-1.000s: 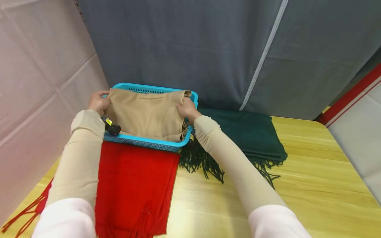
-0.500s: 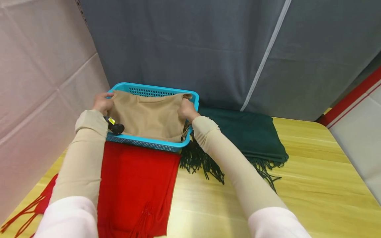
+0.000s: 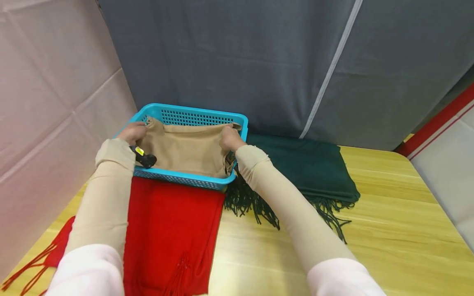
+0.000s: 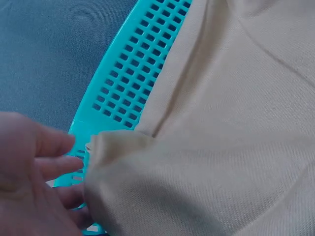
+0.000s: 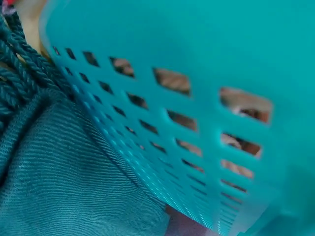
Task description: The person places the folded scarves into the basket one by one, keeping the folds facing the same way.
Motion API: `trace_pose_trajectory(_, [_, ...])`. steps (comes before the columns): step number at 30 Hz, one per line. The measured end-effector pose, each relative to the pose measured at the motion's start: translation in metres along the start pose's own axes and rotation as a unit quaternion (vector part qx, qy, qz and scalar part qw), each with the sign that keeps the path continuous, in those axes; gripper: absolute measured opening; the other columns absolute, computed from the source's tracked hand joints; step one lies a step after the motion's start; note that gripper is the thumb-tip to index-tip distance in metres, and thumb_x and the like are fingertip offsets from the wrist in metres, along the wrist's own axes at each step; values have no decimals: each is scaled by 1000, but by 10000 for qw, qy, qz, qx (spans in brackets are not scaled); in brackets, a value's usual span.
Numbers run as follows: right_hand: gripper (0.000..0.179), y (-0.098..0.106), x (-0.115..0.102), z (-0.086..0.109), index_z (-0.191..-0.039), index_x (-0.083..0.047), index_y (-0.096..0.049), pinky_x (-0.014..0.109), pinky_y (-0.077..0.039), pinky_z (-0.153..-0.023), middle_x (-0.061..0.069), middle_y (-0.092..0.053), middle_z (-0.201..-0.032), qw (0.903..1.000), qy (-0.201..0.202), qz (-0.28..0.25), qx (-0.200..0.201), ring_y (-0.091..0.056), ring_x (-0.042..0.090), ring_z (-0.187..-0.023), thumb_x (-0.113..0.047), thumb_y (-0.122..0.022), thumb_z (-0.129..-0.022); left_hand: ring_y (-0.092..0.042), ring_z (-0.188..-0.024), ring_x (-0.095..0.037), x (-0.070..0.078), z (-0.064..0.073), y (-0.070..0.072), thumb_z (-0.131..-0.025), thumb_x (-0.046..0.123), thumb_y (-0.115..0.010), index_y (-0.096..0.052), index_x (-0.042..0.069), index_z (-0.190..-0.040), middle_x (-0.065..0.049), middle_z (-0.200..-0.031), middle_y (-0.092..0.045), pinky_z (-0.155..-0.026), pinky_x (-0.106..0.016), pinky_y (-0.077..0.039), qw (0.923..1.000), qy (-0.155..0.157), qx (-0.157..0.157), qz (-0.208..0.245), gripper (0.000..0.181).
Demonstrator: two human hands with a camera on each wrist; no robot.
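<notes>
A folded beige scarf [image 3: 185,150] lies inside the blue plastic basket [image 3: 185,177], its fringe bunched at the right end. My left hand [image 3: 134,131] is at the scarf's left end, over the basket's left rim. In the left wrist view the fingers of this left hand [image 4: 29,172] are loosely extended beside the scarf's folded edge [image 4: 113,152], not closed round it. On the opposite side, my right hand [image 3: 230,139] grips the scarf's far right corner. Only the perforated basket wall [image 5: 123,93] shows in the right wrist view, so the right fingers are hidden there.
A red fringed scarf [image 3: 174,230] lies in front of the basket on the wooden table [image 3: 400,230]. To the right sits a folded dark green scarf [image 3: 314,164] with fringe toward me. A grey curtain [image 3: 229,53] hangs behind, and a pale wall covering [image 3: 48,102] borders the left.
The beige scarf has sunk lower into the basket, exposing more of its back wall. Both hands have moved down slightly with it, the left also inward, and the left fingers have loosened.
</notes>
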State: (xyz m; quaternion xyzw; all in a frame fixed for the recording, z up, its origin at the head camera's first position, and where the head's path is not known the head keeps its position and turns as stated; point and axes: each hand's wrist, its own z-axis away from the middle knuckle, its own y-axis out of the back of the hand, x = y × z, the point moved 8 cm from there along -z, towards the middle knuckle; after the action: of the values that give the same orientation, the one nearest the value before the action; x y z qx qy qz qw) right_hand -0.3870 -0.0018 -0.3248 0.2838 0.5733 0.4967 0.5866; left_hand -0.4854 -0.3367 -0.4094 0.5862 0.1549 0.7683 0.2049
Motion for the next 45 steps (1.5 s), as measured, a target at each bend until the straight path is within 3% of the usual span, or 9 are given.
trace_pose_trajectory(5, [24,-3,-1,-4,-97,10,-58,21,-22,-41,18,-54,-76,9999,67,104,27,-21,11,-42,2,-37,-86,-40,-95,-29,62,77,-37,-94,34,-34,-25,-6,-133,-28,-121,-27,-81,-34,-38,9983,157,-315,-470,56])
trace_pose_trajectory(8, [24,-4,-1,-5,-74,5,-60,22,-24,-42,21,-56,-76,10000,92,5,39,-21,11,-42,0,-40,-86,-18,-122,-31,86,112,-53,-95,34,-27,-7,-5,-139,-26,-140,-7,-103,-37,-17,9978,292,-552,-231,62])
trace_pose_trajectory(12, [30,-2,-2,-2,-62,0,-56,22,-26,-48,16,-52,-63,9996,216,-129,117,-22,11,-43,-3,-42,-87,0,-130,-30,88,114,-57,-95,34,-28,-2,-2,-140,-19,-145,5,-106,-41,-6,9983,204,-539,19,62])
trace_pose_trajectory(16, [39,0,0,5,-121,16,-40,23,-26,-47,10,-47,-56,9971,294,-679,174,-20,10,-40,-5,-42,-88,0,-131,-35,90,109,-56,-96,31,-25,3,-3,-139,-21,-144,7,-105,-45,-8,9985,30,-520,-195,61])
trace_pose_trajectory(20, [66,5,0,13,-139,4,-5,26,-44,-77,17,-53,-114,9910,462,-1231,251,-56,16,-93,-12,-45,-90,-13,-127,-39,97,112,-53,-96,32,-23,-5,-10,-137,-29,-139,-11,-103,-46,-15,9977,-279,-455,-409,61])
trace_pose_trajectory(23, [65,12,-2,21,-141,-2,-7,33,-25,-102,11,-13,-146,9838,640,-1649,289,-17,21,-131,-18,-46,-92,-9,-128,-39,98,113,-49,-95,36,-22,-4,-11,-137,-30,-139,-10,-104,-47,-12,9980,-277,-415,-376,65])
trace_pose_trajectory(29, [60,28,-3,42,-142,-9,-15,35,-28,-101,5,-18,-145,9653,1039,-2336,527,-21,18,-130,-23,-46,-93,2,-130,-37,107,120,-39,-93,43,-28,0,-9,-137,-25,-143,3,-105,-45,-4,9986,-483,-153,-137,74])
trace_pose_trajectory(33, [54,36,-5,64,-140,-10,-22,34,-33,-97,4,-24,-143,9468,1560,-2699,801,-28,17,-127,-21,-46,-93,2,-131,-35,117,132,-33,-92,45,-31,0,-8,-137,-23,-143,1,-106,-43,-3,9971,-751,34,-116,76])
trace_pose_trajectory(45, [46,44,10,136,-135,-6,-35,29,-34,-97,6,-39,-135,8580,2154,-4612,684,-36,13,-123,-9,-48,-91,-14,-131,-27,114,208,-7,-93,41,-36,-9,6,-142,-18,-145,-10,-106,-39,-12,9878,-1486,463,-25,66])
